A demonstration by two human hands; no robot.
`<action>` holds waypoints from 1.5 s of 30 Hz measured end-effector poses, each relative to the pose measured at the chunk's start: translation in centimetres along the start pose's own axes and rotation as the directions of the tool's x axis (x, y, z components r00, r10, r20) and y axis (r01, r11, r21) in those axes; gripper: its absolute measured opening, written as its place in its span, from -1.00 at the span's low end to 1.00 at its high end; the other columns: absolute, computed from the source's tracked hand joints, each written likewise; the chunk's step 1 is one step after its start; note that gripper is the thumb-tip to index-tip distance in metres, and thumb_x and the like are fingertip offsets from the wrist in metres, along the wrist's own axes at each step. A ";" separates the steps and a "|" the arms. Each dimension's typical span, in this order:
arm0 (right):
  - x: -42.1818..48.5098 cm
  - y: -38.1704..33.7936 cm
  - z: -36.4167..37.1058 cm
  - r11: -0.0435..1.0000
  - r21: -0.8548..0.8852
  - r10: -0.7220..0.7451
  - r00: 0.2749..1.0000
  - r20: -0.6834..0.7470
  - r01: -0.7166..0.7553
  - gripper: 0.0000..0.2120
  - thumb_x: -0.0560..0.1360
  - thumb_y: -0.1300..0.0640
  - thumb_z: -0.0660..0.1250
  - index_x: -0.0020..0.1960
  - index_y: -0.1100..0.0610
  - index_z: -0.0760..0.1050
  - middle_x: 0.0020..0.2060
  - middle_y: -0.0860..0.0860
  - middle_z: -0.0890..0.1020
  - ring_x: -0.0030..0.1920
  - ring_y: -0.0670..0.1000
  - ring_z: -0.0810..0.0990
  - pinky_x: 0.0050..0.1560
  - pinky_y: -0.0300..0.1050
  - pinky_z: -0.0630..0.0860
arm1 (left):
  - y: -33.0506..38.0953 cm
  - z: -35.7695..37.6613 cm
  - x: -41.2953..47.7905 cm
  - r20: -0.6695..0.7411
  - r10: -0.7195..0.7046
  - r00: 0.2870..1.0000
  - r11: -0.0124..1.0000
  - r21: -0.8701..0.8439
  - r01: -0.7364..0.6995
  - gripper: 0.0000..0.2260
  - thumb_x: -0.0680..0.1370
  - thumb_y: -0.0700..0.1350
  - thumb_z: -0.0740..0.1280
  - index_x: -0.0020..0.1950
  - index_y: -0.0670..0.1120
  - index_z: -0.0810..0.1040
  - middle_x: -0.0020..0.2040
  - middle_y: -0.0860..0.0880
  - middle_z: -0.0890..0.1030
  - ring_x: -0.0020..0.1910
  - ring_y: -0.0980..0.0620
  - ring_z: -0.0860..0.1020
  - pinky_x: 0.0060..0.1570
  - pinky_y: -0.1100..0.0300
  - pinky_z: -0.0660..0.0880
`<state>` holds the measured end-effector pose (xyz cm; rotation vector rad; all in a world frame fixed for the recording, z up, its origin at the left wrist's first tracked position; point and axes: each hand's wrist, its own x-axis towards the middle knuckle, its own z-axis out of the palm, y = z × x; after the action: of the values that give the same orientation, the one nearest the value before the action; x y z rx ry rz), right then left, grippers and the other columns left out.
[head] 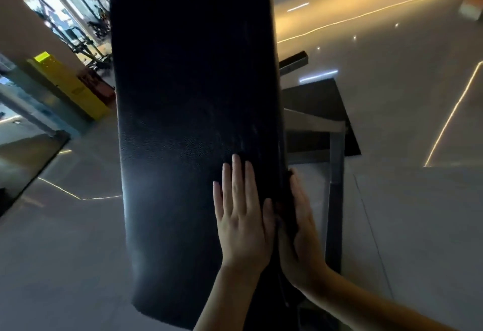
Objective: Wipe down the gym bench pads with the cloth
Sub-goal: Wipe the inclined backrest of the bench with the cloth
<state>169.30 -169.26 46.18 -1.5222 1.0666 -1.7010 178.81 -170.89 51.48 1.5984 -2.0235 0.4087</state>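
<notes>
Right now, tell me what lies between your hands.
Head view: the right edge of the bench pad, with a dark fold, possibly the cloth, under the right hand; left hand flat on top.

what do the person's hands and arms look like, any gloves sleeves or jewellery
Both hands are bare: the left hand and the right hand show no gloves, rings, watch or bracelet. Both forearms are uncovered as far as the picture's edge, so no sleeve shows. The left hand's nails look fairly long.
</notes>
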 end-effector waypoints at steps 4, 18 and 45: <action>6.0 -1.8 -0.5 1.000 -0.022 0.009 1.000 0.000 -0.009 -0.41 0.63 0.00 0.11 0.61 0.04 0.01 0.57 0.05 0.19 0.55 0.04 0.19 0.47 0.24 0.26 | 0.2 -0.2 5.1 0.008 -0.023 1.000 0.999 -0.028 0.024 -0.49 0.67 0.04 -0.06 0.60 -0.11 0.04 0.61 -0.13 0.04 0.60 -0.07 -0.05 0.55 -0.09 -0.09; 28.4 -4.6 -0.7 0.985 -0.083 -0.154 0.988 -0.022 0.151 -0.32 0.55 -0.18 0.09 0.56 0.16 0.13 0.46 0.11 0.34 0.48 0.07 0.31 0.43 0.14 0.35 | 0.4 -3.1 25.3 -0.007 -0.134 0.991 0.988 -0.080 0.133 -0.34 0.55 0.28 -0.06 0.61 0.04 0.04 0.63 -0.01 -0.03 0.60 -0.04 -0.13 0.52 -0.15 -0.16; 51.4 -13.9 -1.0 0.105 -0.533 -0.024 0.538 0.843 0.840 -0.44 0.65 -0.21 -0.01 0.61 -0.09 0.02 0.61 -0.04 -0.07 0.59 0.03 -0.18 0.55 0.17 -0.19 | -0.2 -4.3 35.5 -0.035 -0.402 0.915 0.915 -0.060 0.400 -0.38 0.62 0.23 0.09 0.61 0.04 0.01 0.62 0.08 -0.09 0.59 0.10 -0.15 0.54 -0.08 -0.14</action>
<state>161.54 -206.40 83.60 -3.3157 1.2411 -0.3118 174.09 -197.18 75.19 1.8940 -1.5985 0.2328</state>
